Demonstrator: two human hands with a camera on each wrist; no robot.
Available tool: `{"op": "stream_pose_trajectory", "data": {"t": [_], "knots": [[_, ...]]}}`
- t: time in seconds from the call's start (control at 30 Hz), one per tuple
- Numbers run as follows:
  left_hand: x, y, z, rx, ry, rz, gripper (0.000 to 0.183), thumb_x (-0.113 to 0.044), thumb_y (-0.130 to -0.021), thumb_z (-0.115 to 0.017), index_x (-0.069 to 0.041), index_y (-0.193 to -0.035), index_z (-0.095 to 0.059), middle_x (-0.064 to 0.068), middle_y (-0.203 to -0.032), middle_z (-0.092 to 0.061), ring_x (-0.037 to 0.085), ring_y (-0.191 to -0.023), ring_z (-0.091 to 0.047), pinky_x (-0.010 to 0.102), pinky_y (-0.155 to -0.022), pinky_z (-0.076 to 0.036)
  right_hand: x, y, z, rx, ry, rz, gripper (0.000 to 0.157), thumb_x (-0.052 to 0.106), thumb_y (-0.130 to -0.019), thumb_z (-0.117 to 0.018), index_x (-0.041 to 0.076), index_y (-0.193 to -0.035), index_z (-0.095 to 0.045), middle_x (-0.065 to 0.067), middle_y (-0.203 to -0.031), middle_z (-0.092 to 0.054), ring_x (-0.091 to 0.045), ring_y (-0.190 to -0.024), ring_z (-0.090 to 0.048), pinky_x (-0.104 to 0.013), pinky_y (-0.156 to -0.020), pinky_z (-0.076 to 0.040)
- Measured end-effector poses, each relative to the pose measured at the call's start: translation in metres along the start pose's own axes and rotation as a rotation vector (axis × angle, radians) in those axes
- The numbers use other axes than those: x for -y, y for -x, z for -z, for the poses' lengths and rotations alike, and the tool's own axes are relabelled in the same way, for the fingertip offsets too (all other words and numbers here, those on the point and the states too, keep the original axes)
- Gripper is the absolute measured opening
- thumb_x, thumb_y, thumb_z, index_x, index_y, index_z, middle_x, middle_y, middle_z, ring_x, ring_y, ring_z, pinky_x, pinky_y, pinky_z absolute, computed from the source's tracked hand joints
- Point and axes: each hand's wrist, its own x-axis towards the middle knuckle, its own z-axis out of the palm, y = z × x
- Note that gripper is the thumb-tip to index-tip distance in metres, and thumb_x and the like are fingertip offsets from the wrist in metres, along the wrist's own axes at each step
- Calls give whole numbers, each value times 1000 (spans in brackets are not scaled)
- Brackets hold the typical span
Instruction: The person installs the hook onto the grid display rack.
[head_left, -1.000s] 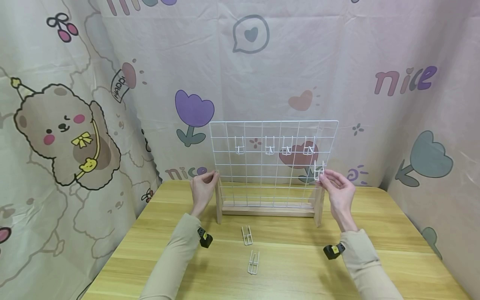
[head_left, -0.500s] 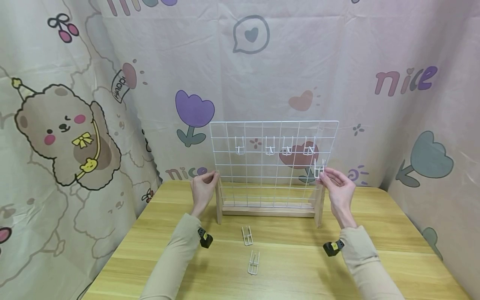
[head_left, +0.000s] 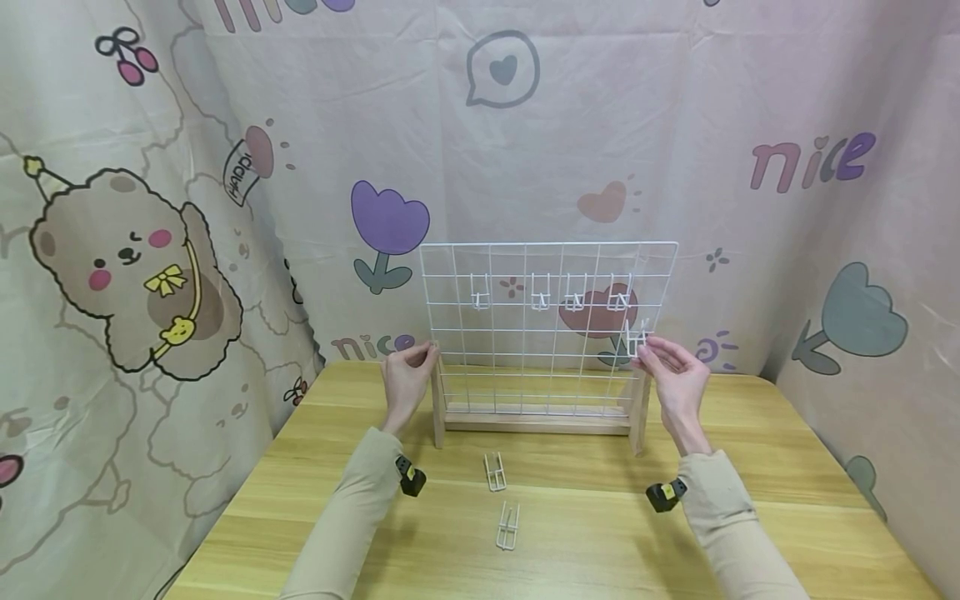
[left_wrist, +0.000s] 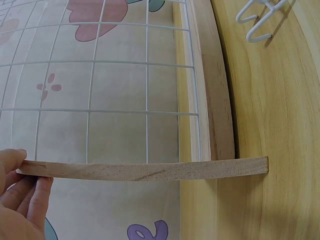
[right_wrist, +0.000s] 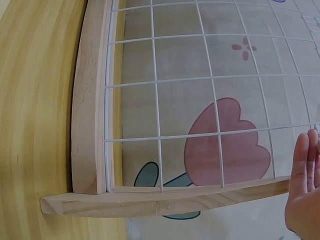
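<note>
A white wire grid panel (head_left: 551,243) stands upright in a wooden base (head_left: 536,424) with two side posts. My left hand (head_left: 406,379) pinches the top of the left post (left_wrist: 140,171) between thumb and fingers. At the panel's right edge, my right hand (head_left: 678,379) holds a white wire hook (head_left: 637,340) by its lower part, its prongs pointing up, overlapping the grid in the head view. In the right wrist view the right hand (right_wrist: 304,200) shows only at the edge, beside the right post (right_wrist: 165,204), and the hook is mostly hidden.
Several white hooks (head_left: 540,301) hang in a row on an upper wire. Two more lie on the wooden table (head_left: 585,533) in front: a nearer hook (head_left: 507,527) and a farther hook (head_left: 495,472). A printed curtain (head_left: 510,167) closes off the back and sides.
The hook in my right hand has risen a little, then tilted slightly, its prongs shifting a bit left. My left hand has stayed on the post.
</note>
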Motion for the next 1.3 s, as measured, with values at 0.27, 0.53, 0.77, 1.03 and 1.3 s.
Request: {"op": "stream_pose_trajectory", "data": {"t": [0.27,0.53,0.77,1.03,1.3], "knots": [[-1,0,0,-5,-1,2,25,-11,-89,-77,5,-109,-74,21,-102,-76,36,-89,-77,14,-70,-58,-3,2,3,3,30,-8,25,-10,-86,-71,-13,-111,-66,-1,-83,-79,-12,-65,-75,-25,-70,-61],[1,0,0,-7,10,-2,26,-10,-88,-77,6,-109,-74,21,-102,-76,36,-89,-77,4,-67,-51,-3,4,5,7,29,-6,28,-11,-86,-70,-17,-113,-63,-1,-83,-79,-11,-65,-75,-24,-70,-61],[1,0,-1,-14,8,-7,25,-9,-88,-77,6,-108,-74,22,-101,-76,36,-88,-77,-1,-65,-45,-4,5,6,3,27,-6,26,-12,-86,-70,-16,-111,-64,0,-83,-79,-11,-65,-75,-25,-70,-61],[0,0,0,-13,-9,-10,25,-11,-88,-77,4,-108,-75,21,-101,-76,35,-89,-77,16,-70,-59,-6,7,9,6,45,-4,25,-11,-86,-71,-14,-110,-66,0,-83,-79,-12,-66,-75,-24,-69,-61],[1,0,0,-15,0,-10,25,-11,-88,-77,5,-108,-75,21,-100,-76,35,-87,-77,3,-66,-50,-8,9,10,8,70,3,26,-11,-86,-71,-15,-111,-65,2,-84,-79,-10,-64,-74,-22,-68,-61]]}}
